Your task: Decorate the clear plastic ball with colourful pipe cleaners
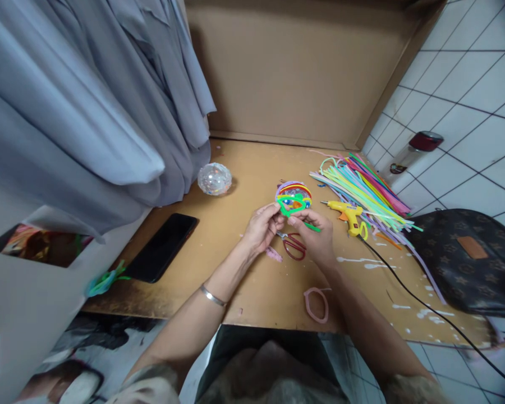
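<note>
Both hands hold a green pipe cleaner (284,210) bent into a loop over the middle of the table. My left hand (262,229) pinches the loop's left side. My right hand (316,231) grips its lower right part, and a straight green end sticks out below the fingers. Just behind the loop is a clear ball wrapped in rainbow pipe cleaners (295,187); whether the loop touches it I cannot tell. Red-handled scissors (294,247) lie between my hands, partly covered. A pink pipe-cleaner ring (316,306) rests near the front edge.
A yellow glue gun (348,215), its cord trailing right, lies beside a pile of colourful pipe cleaners (362,188). A clear ball (214,179) and black phone (162,247) are left. A dark bag (467,264) and red-capped bottle (416,152) stand right. A grey curtain (109,101) hangs left.
</note>
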`<state>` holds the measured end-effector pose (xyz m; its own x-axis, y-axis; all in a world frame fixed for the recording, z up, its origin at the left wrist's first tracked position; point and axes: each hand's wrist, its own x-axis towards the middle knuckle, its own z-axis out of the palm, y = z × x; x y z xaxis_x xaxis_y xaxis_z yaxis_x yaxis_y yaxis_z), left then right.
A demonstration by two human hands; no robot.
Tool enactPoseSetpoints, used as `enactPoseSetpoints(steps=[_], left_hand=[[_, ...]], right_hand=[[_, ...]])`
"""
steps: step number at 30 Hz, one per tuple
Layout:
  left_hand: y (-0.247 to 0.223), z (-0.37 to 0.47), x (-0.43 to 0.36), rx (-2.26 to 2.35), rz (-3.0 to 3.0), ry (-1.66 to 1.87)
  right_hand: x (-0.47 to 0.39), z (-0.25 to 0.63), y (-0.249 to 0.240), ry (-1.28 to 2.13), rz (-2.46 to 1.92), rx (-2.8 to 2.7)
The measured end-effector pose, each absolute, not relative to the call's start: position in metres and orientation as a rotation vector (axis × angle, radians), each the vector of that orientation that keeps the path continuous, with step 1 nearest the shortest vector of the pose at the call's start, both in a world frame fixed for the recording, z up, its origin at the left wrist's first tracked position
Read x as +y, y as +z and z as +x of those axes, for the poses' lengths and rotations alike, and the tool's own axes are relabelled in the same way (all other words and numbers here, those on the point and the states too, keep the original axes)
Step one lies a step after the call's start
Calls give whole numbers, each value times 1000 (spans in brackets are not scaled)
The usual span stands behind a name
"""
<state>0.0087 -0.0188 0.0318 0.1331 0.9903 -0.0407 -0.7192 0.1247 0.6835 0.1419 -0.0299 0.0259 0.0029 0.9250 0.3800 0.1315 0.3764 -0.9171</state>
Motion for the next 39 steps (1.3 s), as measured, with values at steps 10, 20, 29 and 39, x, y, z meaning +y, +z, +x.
enactPoseSetpoints(steps=[10,20,29,39], left_hand=[[34,0,-21,545,640,1077],[34,3,-23,618,737,1036],[29,3,-22,869,1094,943],[33,4,-28,920,1089,949]], right_hand=[[-22,148,28,1150,-1073,-1261],[-22,145,34,1397,-1001,-1010],[-20,159,32,1386,-980,-1201],[-21,159,38,1179,-1121,-1317]])
